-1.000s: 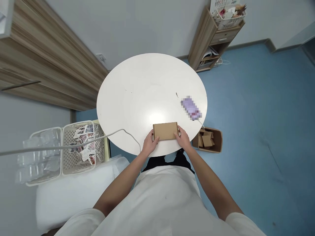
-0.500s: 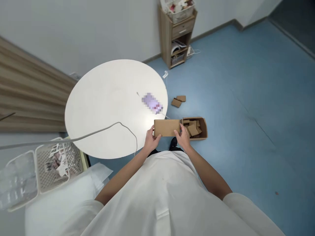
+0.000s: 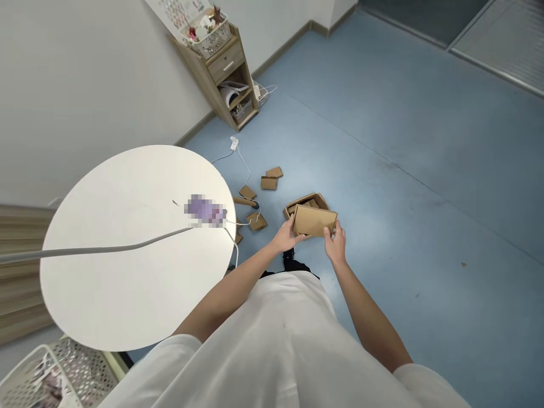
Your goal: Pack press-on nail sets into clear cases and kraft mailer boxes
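A flat brown cardboard box [image 3: 314,220] is held between both hands, slightly tilted. My left hand [image 3: 287,236] grips its left end, thumb along the near edge. My right hand [image 3: 336,242] closes on its right end. Beneath it, partly hidden, stands a larger open carton [image 3: 323,199] on the floor with smaller cardboard pieces inside. Several small brown boxes [image 3: 268,182] lie on the floor to the left of the carton.
A round white table [image 3: 140,294] stands at the left, with a blurred purple object [image 3: 204,209] and a grey cable [image 3: 106,249] on it. A power strip [image 3: 234,144] lies on the blue floor. Behind stands a wooden cabinet [image 3: 225,65]; a white basket [image 3: 80,362] is lower left.
My view has turned to the right, so the table and cabinet sit further left. Both hands have carried the cardboard box from beside the table edge to over the open carton.
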The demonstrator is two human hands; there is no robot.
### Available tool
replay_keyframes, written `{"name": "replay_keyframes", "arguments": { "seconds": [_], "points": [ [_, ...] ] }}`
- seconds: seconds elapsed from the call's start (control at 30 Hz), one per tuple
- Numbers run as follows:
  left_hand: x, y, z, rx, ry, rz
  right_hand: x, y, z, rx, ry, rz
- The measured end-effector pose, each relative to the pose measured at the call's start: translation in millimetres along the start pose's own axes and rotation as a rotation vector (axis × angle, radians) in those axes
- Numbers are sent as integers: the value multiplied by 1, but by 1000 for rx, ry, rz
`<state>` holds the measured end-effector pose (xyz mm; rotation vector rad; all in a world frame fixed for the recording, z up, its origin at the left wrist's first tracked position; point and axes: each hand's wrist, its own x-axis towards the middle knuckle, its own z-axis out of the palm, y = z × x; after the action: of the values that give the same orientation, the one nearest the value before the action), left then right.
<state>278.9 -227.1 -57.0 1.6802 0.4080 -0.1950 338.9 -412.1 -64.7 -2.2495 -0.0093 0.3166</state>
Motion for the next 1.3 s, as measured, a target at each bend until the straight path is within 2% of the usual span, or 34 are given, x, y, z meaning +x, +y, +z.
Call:
{"name": "replay_keyframes", "arguments": {
  "seconds": [0.1,0.17,0.3,0.4,0.5,0.63,0.83,0.93,1.03,1.3],
  "points": [
    [4,0,1,63,-10,23,2,1,2,-9,35,6],
    [-5,-3,-6,96,8,-37,-2,0,9,-11,6,-1],
    [-44,-18,-35,50,34,-247,-18,-8,36,23,-179,-43],
    [-79,-28,-63,-73,139,-332,-29,-23,60,46,-321,-103],
    [-112,-32,-88,-138,278,-354,-36,-49,85,37,-416,-204],
    [-156,-40,-121,-136,452,-357,-45,-99,121,-29,-539,-396],
    [-227,-87,-159,-119,742,-385,-65,-177,184,-292,-746,-606],
    [-258,-110,-167,-150,840,-415,-74,-202,216,-378,-766,-602],
    [-278,-120,-169,-178,873,-456,-79,-217,237,-419,-737,-569],
    [-283,-118,-171,-228,941,-481,-69,-231,256,-497,-732,-558]
  ]
}}
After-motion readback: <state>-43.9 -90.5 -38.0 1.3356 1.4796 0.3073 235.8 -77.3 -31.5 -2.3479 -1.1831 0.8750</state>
